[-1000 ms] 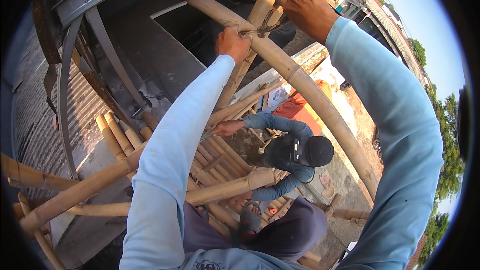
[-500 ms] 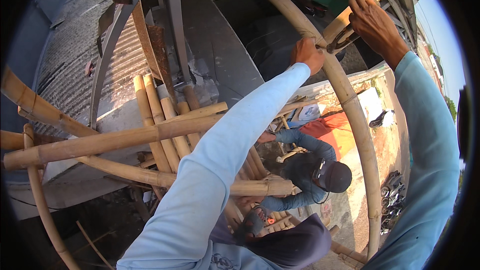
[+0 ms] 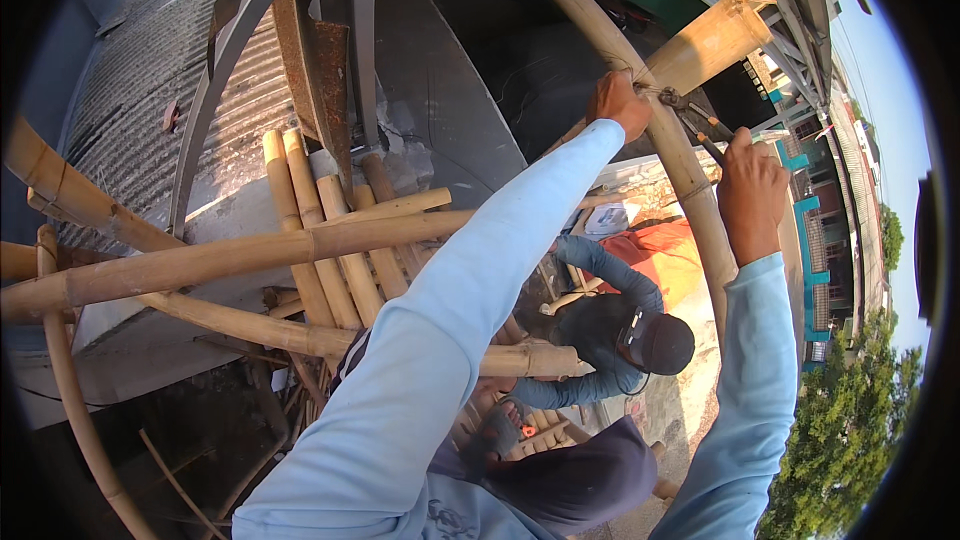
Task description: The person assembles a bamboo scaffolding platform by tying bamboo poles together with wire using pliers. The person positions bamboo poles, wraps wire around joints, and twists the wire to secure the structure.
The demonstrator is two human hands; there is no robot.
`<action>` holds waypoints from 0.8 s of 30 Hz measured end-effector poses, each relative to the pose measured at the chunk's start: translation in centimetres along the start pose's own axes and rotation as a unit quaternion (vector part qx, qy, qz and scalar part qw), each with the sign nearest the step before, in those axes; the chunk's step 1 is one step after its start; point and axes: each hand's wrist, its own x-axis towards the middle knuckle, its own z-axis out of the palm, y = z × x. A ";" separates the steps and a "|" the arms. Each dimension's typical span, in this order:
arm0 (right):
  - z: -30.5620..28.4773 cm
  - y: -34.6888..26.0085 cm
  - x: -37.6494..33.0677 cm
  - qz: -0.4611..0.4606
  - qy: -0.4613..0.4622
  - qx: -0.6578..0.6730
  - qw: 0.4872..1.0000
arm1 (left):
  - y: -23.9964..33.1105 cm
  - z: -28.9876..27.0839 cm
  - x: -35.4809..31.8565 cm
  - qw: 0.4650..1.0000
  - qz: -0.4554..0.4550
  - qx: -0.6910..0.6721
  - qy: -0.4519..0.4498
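Observation:
My left hand (image 3: 618,100) grips a long curved bamboo pole (image 3: 690,190) just below where it crosses a second, thicker bamboo pole (image 3: 715,35). My right hand (image 3: 752,190) is closed on the handles of metal pliers (image 3: 690,112), whose jaws sit at the crossing of the two poles. Both my arms wear light blue sleeves and reach up and away from me. Whatever binds the joint is too small to make out.
Another person in a dark cap (image 3: 665,342) and blue sleeves crouches below on the bamboo frame. Several bamboo poles (image 3: 250,255) cross at left over a corrugated metal roof (image 3: 150,90). Houses (image 3: 830,240) and trees (image 3: 850,420) lie far below at right.
The view has swung left and down, bringing more of the bamboo frame and roof into sight. My right hand has dropped lower along the curved pole, pliers still at the joint.

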 end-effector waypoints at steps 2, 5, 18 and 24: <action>0.8 -2.9 -2.5 0.104 -0.105 0.083 0.986 | 0.2 -0.4 -0.7 0.999 0.001 0.032 -0.038; 1.1 -0.9 -2.9 0.099 -0.102 0.179 0.974 | 1.5 -1.2 -2.1 0.995 -0.008 -0.005 -0.103; 3.3 4.2 -2.2 0.165 -0.225 0.432 0.858 | 2.1 -1.9 -1.4 0.995 -0.029 -0.007 -0.098; 4.5 9.3 -2.2 0.222 -0.207 0.426 0.852 | 2.8 -2.1 -1.3 0.999 -0.001 -0.030 -0.045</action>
